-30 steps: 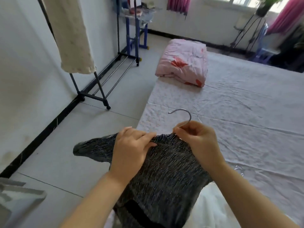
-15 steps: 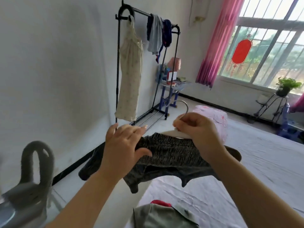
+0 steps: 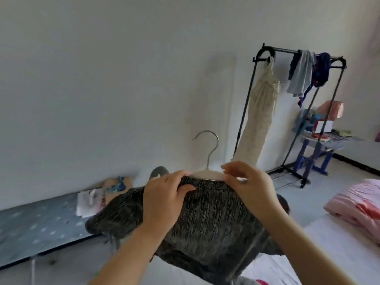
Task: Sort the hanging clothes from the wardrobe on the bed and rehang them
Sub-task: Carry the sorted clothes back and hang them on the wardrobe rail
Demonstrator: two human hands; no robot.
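My left hand (image 3: 162, 199) gripped the dark knit top (image 3: 207, 219) at its shoulder, fingers curled shut. My right hand (image 3: 249, 185) pinched top and white hanger (image 3: 207, 173), frame centre; clothes rack (image 3: 296, 112) stood upper right.

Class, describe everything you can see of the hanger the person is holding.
The hanger has a thin silver metal hook, upright with its open end to the left, on a pale body, mostly covered by the dark knitted top draped over it. The left hand and right hand grip it through the fabric at each shoulder.
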